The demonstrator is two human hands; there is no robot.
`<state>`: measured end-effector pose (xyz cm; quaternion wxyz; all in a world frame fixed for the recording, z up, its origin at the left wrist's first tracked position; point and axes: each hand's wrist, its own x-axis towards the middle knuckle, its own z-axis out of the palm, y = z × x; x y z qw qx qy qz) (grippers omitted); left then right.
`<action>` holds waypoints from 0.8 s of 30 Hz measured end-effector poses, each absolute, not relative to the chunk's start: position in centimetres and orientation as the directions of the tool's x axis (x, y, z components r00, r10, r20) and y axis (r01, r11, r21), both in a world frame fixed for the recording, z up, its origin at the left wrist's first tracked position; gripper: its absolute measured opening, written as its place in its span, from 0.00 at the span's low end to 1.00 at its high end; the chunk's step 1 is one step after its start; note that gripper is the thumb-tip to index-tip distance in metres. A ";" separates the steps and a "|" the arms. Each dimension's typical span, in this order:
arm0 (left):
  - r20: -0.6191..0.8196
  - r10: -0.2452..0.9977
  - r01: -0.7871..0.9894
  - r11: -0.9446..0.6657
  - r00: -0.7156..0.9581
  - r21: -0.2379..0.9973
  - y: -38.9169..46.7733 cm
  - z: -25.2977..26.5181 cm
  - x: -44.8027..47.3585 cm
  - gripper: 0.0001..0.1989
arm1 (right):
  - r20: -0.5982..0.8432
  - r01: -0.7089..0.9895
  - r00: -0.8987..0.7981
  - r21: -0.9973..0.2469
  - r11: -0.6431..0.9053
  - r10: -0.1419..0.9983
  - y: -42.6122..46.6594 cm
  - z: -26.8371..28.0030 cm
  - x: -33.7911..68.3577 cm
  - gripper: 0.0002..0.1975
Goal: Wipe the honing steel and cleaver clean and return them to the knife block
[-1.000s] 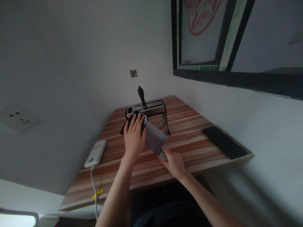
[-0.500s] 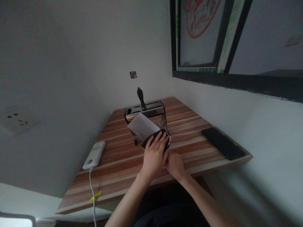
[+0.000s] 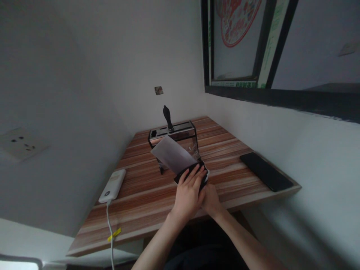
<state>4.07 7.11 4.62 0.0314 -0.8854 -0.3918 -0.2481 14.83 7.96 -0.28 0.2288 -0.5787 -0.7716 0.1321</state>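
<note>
A cleaver with a broad, flat grey blade (image 3: 174,153) points up and left over the table. My right hand (image 3: 210,198) is closed at its lower end, where the handle is hidden by my fingers. A black cloth with a pale edge (image 3: 204,180) lies across the blade near the handle end. My left hand (image 3: 189,193) presses this cloth onto the blade, fingers over its top. Just behind the blade stands a knife block (image 3: 182,129) with a metal top and clear sides, and one black-handled knife (image 3: 167,115) sits upright in it.
On the wood-grain table (image 3: 146,195), a white power strip (image 3: 113,185) with a cable lies at the left, its cable held by yellow tape (image 3: 114,234). A black phone (image 3: 266,171) lies near the right edge. Walls close in at left and right, with a dark-framed window (image 3: 236,45) above.
My left hand and the black cloth have slid down and right along the blade toward the handle, so more of the blade shows. My right hand has shifted slightly right.
</note>
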 end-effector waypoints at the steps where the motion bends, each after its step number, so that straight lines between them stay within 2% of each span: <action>1: 0.468 0.678 0.714 -0.688 0.566 0.133 7.1 4.6 4.1 0.26 | 0.200 0.834 -0.223 -0.467 0.293 0.954 8.0 -0.4 14.8 0.11; 8: 0.511 0.678 0.753 -0.652 0.528 0.086 7.7 5.2 4.0 0.24 | 0.223 0.852 -0.182 -0.450 0.267 0.958 8.0 -0.4 14.7 0.11; 11: 0.551 0.678 0.785 -0.616 0.487 0.065 8.3 5.9 3.4 0.23 | 0.260 0.829 -0.164 -0.486 0.276 0.952 7.8 -0.1 14.6 0.10; 24: 0.698 0.644 0.897 -0.443 0.315 0.004 12.7 10.7 -1.4 0.20 | 0.378 0.814 -0.136 -0.484 0.321 0.916 7.6 -0.3 14.5 0.11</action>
